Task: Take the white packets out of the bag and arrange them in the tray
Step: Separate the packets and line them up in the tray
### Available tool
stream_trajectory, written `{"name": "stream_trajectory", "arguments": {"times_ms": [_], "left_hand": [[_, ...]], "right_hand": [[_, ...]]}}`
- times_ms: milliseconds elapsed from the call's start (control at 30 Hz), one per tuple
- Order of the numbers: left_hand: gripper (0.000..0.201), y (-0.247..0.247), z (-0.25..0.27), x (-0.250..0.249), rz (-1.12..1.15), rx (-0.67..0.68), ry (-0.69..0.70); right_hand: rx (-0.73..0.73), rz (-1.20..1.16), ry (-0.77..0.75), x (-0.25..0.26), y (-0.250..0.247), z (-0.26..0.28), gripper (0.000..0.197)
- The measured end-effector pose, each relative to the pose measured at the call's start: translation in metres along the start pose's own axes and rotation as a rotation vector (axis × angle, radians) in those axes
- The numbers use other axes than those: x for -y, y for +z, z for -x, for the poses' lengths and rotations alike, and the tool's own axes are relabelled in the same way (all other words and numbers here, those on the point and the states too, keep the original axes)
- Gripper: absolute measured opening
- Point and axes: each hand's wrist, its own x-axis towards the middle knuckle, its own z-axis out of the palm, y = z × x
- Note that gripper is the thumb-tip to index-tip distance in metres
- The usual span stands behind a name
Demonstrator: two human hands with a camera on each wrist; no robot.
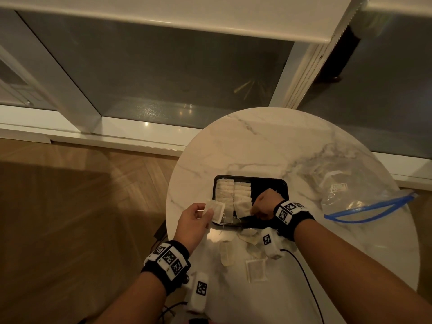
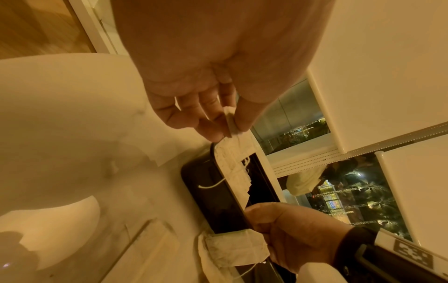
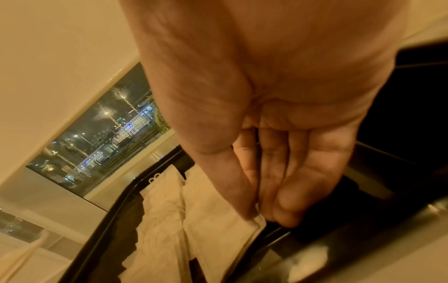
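Note:
A black tray (image 1: 268, 181) sits mid-table and holds two columns of white packets (image 1: 224, 191). At its near left corner my left hand (image 1: 208, 212) pinches one white packet (image 1: 217, 210) between thumb and fingers, just above the rim; the left wrist view shows that pinch (image 2: 230, 124) on the packet's edge (image 2: 229, 113). My right hand (image 1: 253, 210) is inside the tray, thumb and fingers pinching the corner of the nearest packet (image 1: 242, 208) of the second column. In the right wrist view this grip (image 3: 259, 216) sits on that packet (image 3: 218, 220). The clear bag (image 1: 350, 190) lies to the right.
Several loose packets (image 1: 256, 270) lie on the marble table (image 1: 257, 141) between the tray and me. The bag's blue zip seal (image 1: 364, 210) trails toward the table's right edge. A black cable (image 1: 301, 265) runs under my right forearm. The tray's right half (image 1: 275, 188) is bare.

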Motion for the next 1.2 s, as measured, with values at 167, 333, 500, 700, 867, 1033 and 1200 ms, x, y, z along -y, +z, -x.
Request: {"name": "stream_trajectory", "arguments": {"times_ms": [167,333,500,700,867,1033,1200], "left_hand": [[0.008,0.001,-0.001,0.000,0.011,0.011,0.003],[0.012,0.000,-0.003,0.002,-0.007,0.001,0.005],[0.013,0.001,-0.002,0.001,-0.021,-0.008,-0.008],[0.015,0.004,0.004,-0.006,-0.030,-0.015,0.003],[0.013,0.014,0.011,-0.017,0.079,0.024,0.007],[0.016,0.028,0.012,-0.025,0.184,0.040,0.015],[0.015,0.038,0.011,-0.026,0.151,0.080,0.016]], "right_hand": [[0.035,0.069,-0.020,-0.004,0.005,-0.012,0.029],[0.086,-0.060,-0.017,-0.002,0.003,-0.010,0.014],[0.107,0.011,-0.026,-0.008,0.007,-0.022,0.029],[0.079,-0.168,0.030,-0.002,-0.009,-0.001,0.017],[0.010,-0.395,-0.198,0.004,-0.019,0.036,0.019],[0.227,-0.409,-0.359,-0.002,-0.002,0.071,0.019],[0.078,-0.599,-0.424,-0.012,0.020,0.068,0.009]]}}
